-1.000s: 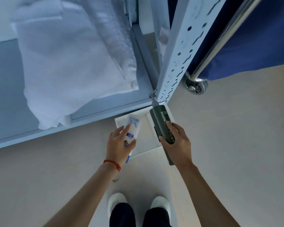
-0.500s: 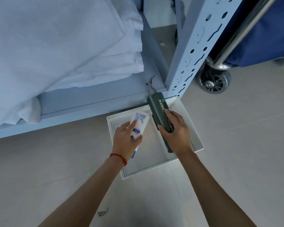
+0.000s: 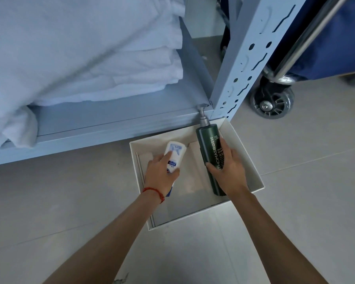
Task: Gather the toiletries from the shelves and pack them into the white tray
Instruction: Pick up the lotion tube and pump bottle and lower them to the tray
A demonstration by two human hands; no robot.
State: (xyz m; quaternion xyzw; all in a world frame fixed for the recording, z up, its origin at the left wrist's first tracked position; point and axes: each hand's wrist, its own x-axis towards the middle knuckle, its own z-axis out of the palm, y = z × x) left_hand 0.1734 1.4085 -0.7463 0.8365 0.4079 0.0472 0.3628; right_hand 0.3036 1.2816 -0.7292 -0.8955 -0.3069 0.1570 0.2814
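Note:
The white tray (image 3: 246,153) lies on the floor just in front of the bottom shelf. My left hand (image 3: 159,177) grips a white tube with blue print (image 3: 175,151), held over the tray's left half with its flat end pointing at the shelf. My right hand (image 3: 230,171) is wrapped around a dark green pump bottle (image 3: 208,143), which lies lengthwise over the tray's right half, its grey pump head toward the shelf. Whether tube or bottle touches the tray floor I cannot tell.
Folded white towels (image 3: 80,58) fill the grey bottom shelf (image 3: 115,121). A perforated grey upright post (image 3: 248,58) stands right behind the tray. A blue cart with a grey caster wheel (image 3: 272,101) is at the right. Pale tiled floor surrounds the tray.
The camera has dropped closer to the floor. Both hands have lowered the tube and the green bottle down into the tray, keeping their grip.

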